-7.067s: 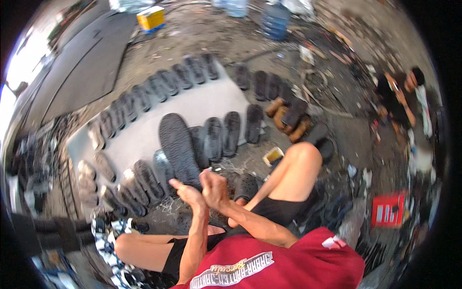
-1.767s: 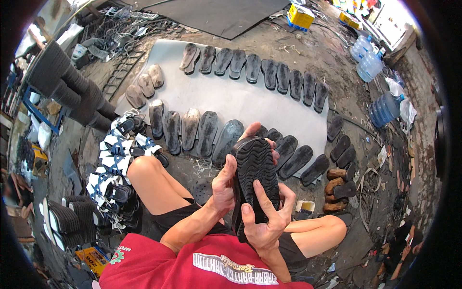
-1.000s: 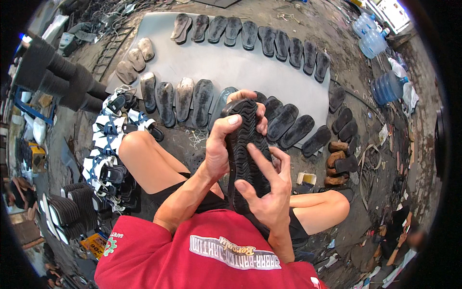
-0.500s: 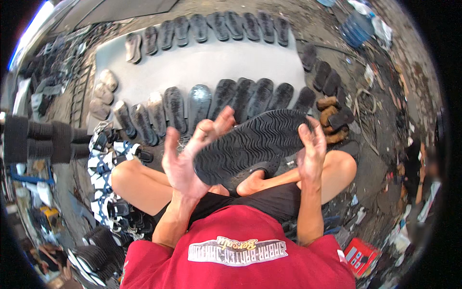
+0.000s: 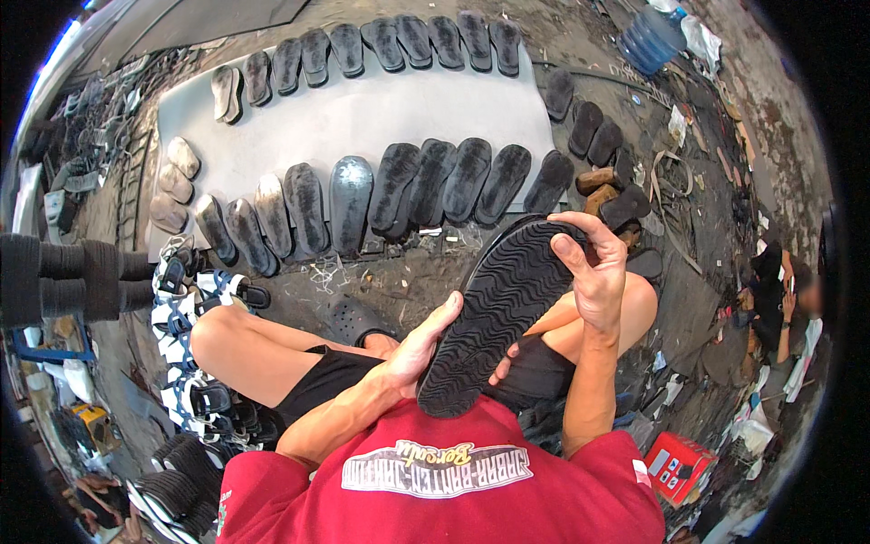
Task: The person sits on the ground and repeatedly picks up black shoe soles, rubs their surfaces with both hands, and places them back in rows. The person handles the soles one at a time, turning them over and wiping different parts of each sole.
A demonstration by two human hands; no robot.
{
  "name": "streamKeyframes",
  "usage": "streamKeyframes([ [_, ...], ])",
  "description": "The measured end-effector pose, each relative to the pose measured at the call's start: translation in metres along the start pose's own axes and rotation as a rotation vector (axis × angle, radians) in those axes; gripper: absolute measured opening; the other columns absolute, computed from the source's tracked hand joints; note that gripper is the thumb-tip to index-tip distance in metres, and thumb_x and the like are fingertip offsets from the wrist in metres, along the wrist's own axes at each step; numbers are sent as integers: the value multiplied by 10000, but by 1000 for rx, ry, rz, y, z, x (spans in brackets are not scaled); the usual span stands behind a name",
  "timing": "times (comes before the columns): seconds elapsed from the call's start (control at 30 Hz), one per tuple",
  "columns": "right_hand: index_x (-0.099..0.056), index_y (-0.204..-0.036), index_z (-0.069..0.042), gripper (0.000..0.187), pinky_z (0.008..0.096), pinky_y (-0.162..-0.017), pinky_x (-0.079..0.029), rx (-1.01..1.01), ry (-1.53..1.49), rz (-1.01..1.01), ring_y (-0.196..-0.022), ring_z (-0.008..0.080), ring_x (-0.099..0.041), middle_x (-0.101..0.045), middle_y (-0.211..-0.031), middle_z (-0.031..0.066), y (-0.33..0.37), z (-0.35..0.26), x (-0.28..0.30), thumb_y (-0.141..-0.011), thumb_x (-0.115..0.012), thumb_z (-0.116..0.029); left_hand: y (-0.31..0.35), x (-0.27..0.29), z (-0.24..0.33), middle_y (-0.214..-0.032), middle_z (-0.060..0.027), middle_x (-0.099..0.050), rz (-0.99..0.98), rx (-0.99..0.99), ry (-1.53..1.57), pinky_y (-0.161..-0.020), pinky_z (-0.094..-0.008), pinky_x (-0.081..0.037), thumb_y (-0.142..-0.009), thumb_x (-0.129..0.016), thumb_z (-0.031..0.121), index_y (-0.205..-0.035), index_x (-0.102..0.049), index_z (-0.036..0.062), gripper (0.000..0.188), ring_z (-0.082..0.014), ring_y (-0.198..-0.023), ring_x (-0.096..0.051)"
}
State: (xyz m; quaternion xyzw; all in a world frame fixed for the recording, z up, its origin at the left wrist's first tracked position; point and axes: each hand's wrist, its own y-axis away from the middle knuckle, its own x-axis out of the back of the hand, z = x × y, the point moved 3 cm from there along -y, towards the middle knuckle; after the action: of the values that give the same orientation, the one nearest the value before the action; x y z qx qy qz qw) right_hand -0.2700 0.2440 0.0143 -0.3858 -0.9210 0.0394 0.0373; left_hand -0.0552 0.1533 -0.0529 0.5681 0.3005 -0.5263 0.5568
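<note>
A black rubber shoe sole with a wavy tread is held up over my lap, tread side showing and its far end tilted to the right. My right hand pinches that far end between thumb and fingers. Lower down, my left hand grips the sole's left edge. Its thumb lies along the edge, and its fingers pass behind, with fingertips showing at the right side. The sole's other face is hidden from view.
Two rows of dark soles lie on a pale sheet ahead. Strapped sandals line my left side, near stacked black soles. More dark and brown pieces sit right of the sheet. A red box stands low at right.
My left hand, spread open beside the sole before, has closed on its left edge. The sole has turned steeper, its near end swinging down towards my shirt.
</note>
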Motion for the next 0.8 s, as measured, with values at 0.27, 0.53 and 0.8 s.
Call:
streamKeyframes([
  [0.27, -782, -1186, -1, 221, 216, -813, -492, 23, 140, 54, -912, 50, -623, -756, -1053, 3, 8, -9, -10, -970, -808, -38, 0, 1, -2, -1187, -222, -711, -114, -76, -8, -857, -401, -579, -1095, -399, 687, -1417, -574, -28, 804, -276, -959, -712],
  [0.53, -722, -1147, -13, 248, 283, -906, -557, 44, 122, 98, -992, 134, -702, -742, -1084, 47, 20, 5, -47, -943, -848, -71, -14, -2, 31, -1267, -265, -723, 72, -79, 39, -894, -464, -629, -1082, -477, 627, -1503, -556, 10, 751, -349, -1067, -750],
  [0.8, -745, -1152, -39, 312, 301, -840, -500, 204, 466, 72, -924, 166, -591, -641, -1054, 57, 44, -13, -61, -862, -851, 11, -2, 14, 27, -1426, -270, -650, -102, -249, -71, -1100, -515, -560, -860, -663, 729, -1582, -463, -25, 1063, -401, -1233, -706],
])
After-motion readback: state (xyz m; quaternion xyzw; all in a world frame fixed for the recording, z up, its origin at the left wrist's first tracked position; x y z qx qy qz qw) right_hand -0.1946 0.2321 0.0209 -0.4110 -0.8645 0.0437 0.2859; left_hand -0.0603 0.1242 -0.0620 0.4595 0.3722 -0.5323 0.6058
